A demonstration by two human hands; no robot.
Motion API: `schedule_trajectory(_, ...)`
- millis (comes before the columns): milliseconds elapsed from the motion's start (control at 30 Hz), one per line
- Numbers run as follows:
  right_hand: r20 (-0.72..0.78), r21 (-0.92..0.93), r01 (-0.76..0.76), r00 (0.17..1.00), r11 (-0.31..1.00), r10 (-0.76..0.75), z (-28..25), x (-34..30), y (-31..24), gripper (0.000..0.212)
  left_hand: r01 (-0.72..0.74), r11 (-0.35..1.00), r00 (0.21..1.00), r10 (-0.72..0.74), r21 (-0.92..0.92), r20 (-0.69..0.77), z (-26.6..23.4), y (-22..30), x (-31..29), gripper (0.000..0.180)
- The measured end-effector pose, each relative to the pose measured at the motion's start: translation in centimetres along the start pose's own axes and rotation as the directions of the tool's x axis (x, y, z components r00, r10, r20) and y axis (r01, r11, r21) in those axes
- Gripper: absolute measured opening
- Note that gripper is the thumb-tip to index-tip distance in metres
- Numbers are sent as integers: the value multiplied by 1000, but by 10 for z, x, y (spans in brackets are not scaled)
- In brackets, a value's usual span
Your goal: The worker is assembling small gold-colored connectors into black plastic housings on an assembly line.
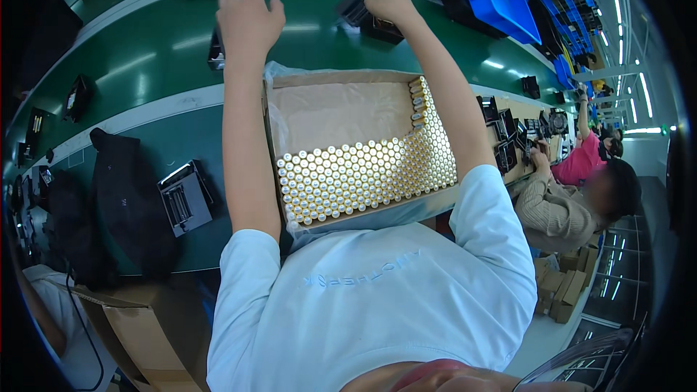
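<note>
Reaching hands (249,22) (393,6), green bench (319,47), ceiling lights (645,93)

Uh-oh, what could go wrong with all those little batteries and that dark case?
The batteries stand upright beside a bare patch in the cardboard box, so a bump might topple some into it.

Clear plastic liner pokes up at the box's corner near the left forearm; the arm could snag it.

The dark plastic case at the right hand's fingers looks blurred; it may be moving, so it could slip.
</note>
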State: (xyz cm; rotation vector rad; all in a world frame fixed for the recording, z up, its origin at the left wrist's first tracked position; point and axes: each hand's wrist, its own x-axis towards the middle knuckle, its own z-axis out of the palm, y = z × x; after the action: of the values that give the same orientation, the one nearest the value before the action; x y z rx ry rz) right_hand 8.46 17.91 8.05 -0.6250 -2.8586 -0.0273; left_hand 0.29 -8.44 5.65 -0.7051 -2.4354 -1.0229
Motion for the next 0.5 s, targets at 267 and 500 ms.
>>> schedule_trajectory(267,82,454,194,963,869,-258,-38,-65,-12,47,-110,906,893,271,-408,360,33,4,-21,39)
schedule_trajectory(500,157,465,487,776,739,-611,-82,-124,12,47,79,849,778,276,-523,565,28,5,-15,25)
